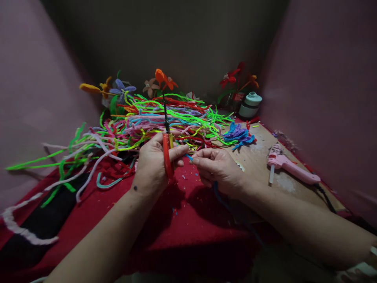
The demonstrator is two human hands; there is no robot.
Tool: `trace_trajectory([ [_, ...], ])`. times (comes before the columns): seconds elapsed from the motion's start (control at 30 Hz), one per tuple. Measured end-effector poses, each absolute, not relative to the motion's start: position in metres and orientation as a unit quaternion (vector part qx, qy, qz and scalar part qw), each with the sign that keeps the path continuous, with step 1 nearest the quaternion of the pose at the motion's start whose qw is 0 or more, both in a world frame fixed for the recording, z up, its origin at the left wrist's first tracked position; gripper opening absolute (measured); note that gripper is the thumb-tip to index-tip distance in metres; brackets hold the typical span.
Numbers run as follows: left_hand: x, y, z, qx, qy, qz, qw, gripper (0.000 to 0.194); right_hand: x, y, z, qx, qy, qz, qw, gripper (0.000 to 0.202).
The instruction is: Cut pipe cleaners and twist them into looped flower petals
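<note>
My left hand (156, 163) is closed around red-handled scissors (167, 157), whose dark blades point up and away. Its thumb and fingertips also pinch one end of a short blue pipe cleaner (189, 157). My right hand (216, 167) pinches the same blue piece close by, fingertips a little apart from the left ones. A longer blue strand (219, 196) hangs below my right hand toward the table's front edge. Just behind both hands lies a large pile of coloured pipe cleaners (176, 114).
A pink glue gun (291, 167) rests on a brown board (256, 177) at the right. Behind it are a blue and purple bundle (238, 134) and a pale green bottle (250, 105). Pipe-cleaner flowers (120, 89) stand at the back. Loose strands spread left over the red cloth (188, 228).
</note>
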State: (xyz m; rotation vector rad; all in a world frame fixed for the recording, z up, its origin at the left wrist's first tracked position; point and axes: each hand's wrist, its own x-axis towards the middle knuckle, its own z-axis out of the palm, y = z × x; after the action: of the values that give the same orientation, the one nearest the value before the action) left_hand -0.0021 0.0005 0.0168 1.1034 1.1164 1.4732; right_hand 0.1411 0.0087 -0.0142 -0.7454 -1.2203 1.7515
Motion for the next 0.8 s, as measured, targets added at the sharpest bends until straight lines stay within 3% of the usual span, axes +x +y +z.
trace_trajectory([
  [0.17,-0.0027,0.0004,0.0170,0.449,0.442,0.577,0.520,0.027,0.1415,0.0079,-0.0101,-0.291,-0.462,0.714,0.438,0.016],
  [0.43,-0.0022,0.0010,0.0141,0.455,0.421,0.553,0.556,0.046,0.1416,0.0090,-0.0125,-0.273,-0.454,0.738,0.419,0.011],
  [0.8,0.0041,-0.0026,0.0157,0.443,0.443,0.581,0.520,0.034,0.1402,0.0064,-0.0156,-0.319,-0.488,0.671,0.458,0.014],
])
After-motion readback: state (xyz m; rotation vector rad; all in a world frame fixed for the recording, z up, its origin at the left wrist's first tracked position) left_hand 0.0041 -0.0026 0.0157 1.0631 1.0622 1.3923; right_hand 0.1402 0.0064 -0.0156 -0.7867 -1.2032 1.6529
